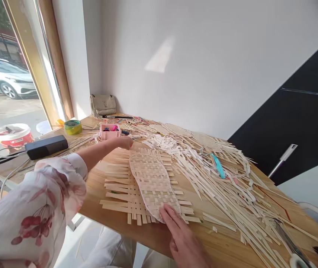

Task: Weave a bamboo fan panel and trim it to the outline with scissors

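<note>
A sole-shaped woven piece [154, 182] with a pale bound edge lies on top of a square of woven flat strips [133, 197] whose loose ends stick out all round. My right hand [182, 238] rests on the near end of the sole-shaped piece, fingers stretched out and flat. Beyond its far end, my left hand [125, 142] is closed near the tabletop. Whatever its fingers hold, if anything, is too small or hidden to name. Just left of that hand stands a pink box [109, 131] with small coloured items inside.
Long pale strips [220, 193] cover the table's right side, with white ribbon scraps [164, 143] and a turquoise piece [218, 165] among them. Scissors [289, 240] lie at the near right. On the left are tape rolls [73, 127] and a dark box-shaped device [46, 146]; a handbag [103, 104] stands behind.
</note>
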Motion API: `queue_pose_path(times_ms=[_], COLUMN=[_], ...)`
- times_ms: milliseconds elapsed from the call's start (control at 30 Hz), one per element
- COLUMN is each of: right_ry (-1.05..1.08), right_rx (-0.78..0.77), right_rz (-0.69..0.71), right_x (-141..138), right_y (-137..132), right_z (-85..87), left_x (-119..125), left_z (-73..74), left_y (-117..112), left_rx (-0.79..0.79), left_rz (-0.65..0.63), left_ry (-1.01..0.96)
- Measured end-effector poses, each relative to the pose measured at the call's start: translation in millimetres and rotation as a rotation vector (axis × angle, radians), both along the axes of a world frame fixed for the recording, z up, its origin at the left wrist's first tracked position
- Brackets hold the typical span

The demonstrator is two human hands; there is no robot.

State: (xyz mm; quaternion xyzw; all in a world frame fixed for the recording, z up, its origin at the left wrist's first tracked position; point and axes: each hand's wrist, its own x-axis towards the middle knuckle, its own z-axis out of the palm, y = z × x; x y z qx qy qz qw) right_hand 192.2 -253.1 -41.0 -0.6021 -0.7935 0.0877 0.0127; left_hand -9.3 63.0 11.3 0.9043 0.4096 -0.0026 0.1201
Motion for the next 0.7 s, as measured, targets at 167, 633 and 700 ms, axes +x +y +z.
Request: queue_pose_path(times_ms=[167,633,700], right_ry=[0.151,0.106,0.078], right_rx=[0.301,0.663,0.681], right_rz=[0.038,0.028,0.106], right_x=[35.0,80.4,83.6], right_y=[-7.6,-17.9,-15.9], right_z=[-5.2,27.9,26.7], left_x=[-1.7,-50.4,-67.0], left_z=[26.7,52.8,34.2], left_y=[4.8,-46.3,-71.5], left_rx=[-0.235,-0.499,-0.495], left_rz=[0.08,0.281,0.342], left_ry=[-0.057,-0.497,-0.501])
